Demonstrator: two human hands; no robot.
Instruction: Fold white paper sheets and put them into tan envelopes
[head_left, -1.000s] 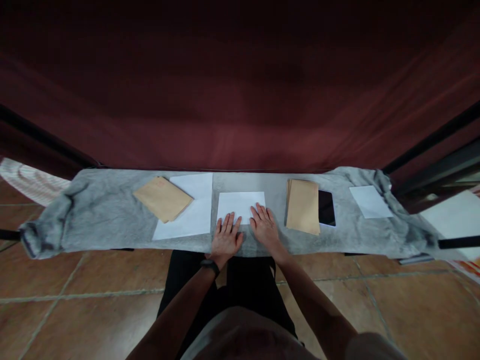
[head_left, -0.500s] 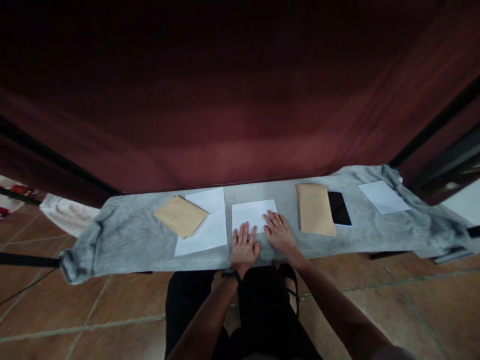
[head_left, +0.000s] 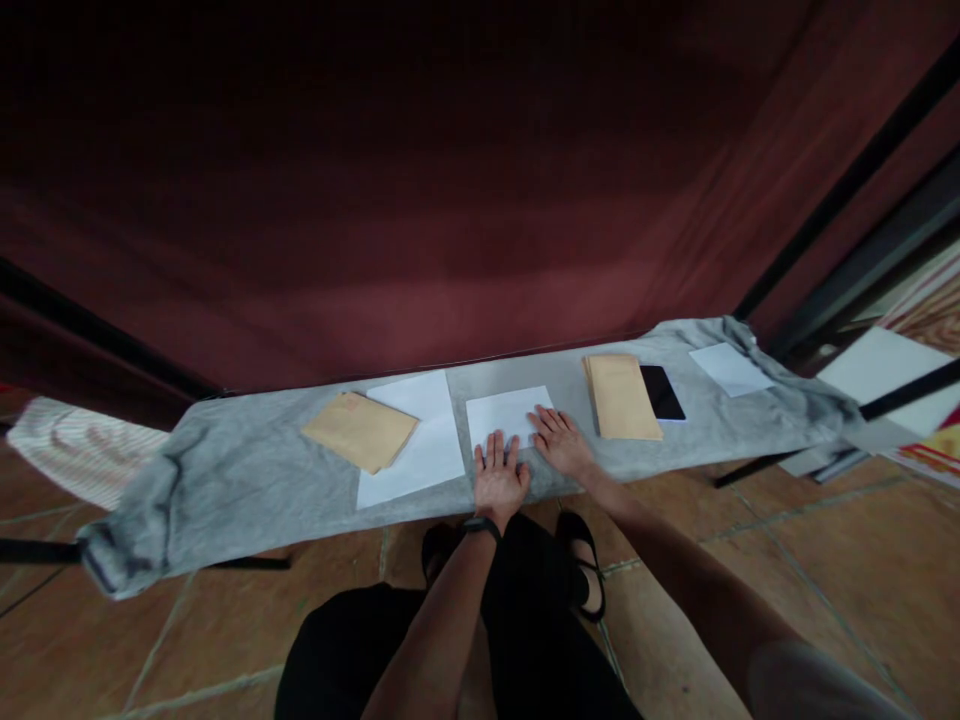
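A white sheet of paper (head_left: 504, 412), half the size of the larger one beside it, lies flat before me; I cannot tell whether it is folded. On its near edge rests my left hand (head_left: 501, 482), palm down with the fingers spread and a dark band at the wrist. My right hand (head_left: 561, 440) lies flat at the sheet's right edge, fingertips on the paper. Left of it, a larger white sheet (head_left: 442, 440) sits partly under some brown envelopes (head_left: 361, 430). A stack of brown envelopes (head_left: 622, 398) is to the right of my right hand.
A grey cloth (head_left: 247, 460) covers the narrow table. Beside the right stack lies a dark-screened tablet or phone (head_left: 661, 392), and farther right another white sheet (head_left: 730, 369). A dark red panel (head_left: 465, 250) rises behind the table. Black metal bars (head_left: 847, 180) stand at both sides.
The camera view has tilted and shifted slightly. Both hands stay flat on the small sheet, the fingers in nearly the same places.
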